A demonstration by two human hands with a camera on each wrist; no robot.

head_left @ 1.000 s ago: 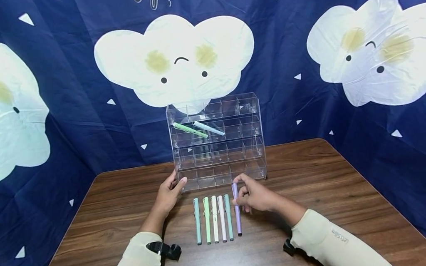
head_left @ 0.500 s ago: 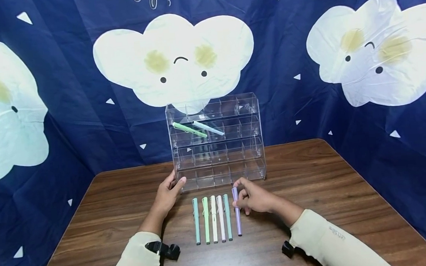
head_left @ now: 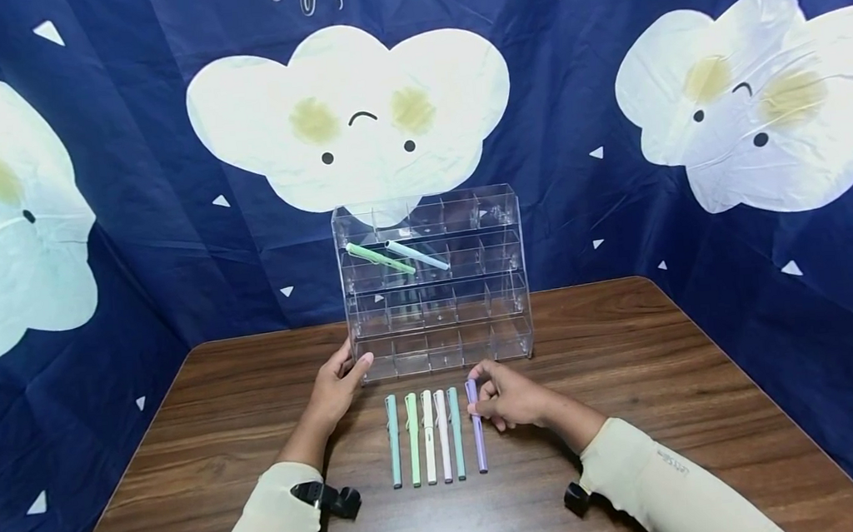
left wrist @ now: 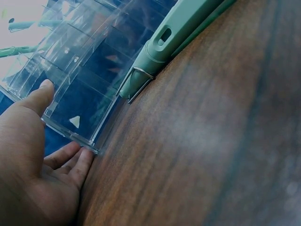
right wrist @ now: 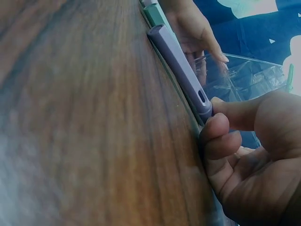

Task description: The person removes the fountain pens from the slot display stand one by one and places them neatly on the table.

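My right hand [head_left: 510, 395] pinches a purple pen [head_left: 479, 437] near its clip end; the pen lies at the right end of a row of pens. In the right wrist view, thumb and fingertips meet around that purple pen [right wrist: 181, 66], close to the tabletop. My left hand [head_left: 336, 392] grips the lower left corner of a clear acrylic display rack [head_left: 444, 352], thumb in front and fingers at its side. Left of the purple pen lie a teal pen [head_left: 394, 444], a green pen [head_left: 414, 442], a cream pen [head_left: 430, 449], a pale pink pen [head_left: 443, 440] and another teal pen [head_left: 457, 439].
A light green pen [head_left: 381, 259] and a pale blue pen [head_left: 418, 255] lean in the rack's second tier from the top. The rack stands toward the back of the wooden table [head_left: 613, 343]. Behind hangs a dark blue curtain [head_left: 565, 205] printed with clouds.
My right hand has drawn the purple pen's clip end slightly toward me, and the pen has shifted a little to the right. My left hand stays on the rack.
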